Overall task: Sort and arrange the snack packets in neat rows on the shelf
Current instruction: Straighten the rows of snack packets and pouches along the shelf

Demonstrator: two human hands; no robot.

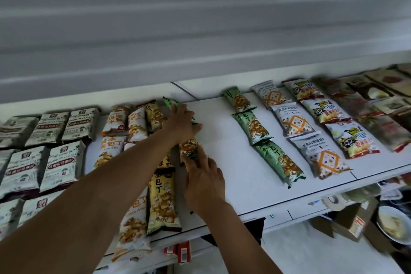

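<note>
The green packet (189, 148) lies flat on the white shelf (233, 167) between the two hands. Its long axis runs from near to far, and the far end leans a little to the left, much like the yellow packets (163, 202) just left of the right fingers. It is pale green with dark lettering and a print of brown bread cubes near its near end.

The left hand (182, 121) lies palm down on the green wrapper, fingers (178, 110) straight and close together, pointing away. A green tip shows beyond them. That hand hides the middle, so I cannot tell whether one packet or two lie here.

The right hand (203, 176) reaches in from the near side. Its fingers (200, 153) are nearly straight and touch the packet's near end, with the thumb on its left edge. I cannot tell whether they pinch it.

Well right of both hands' fingers, a row of three more green packets (252, 125) lies end to end along the same slant.
</note>
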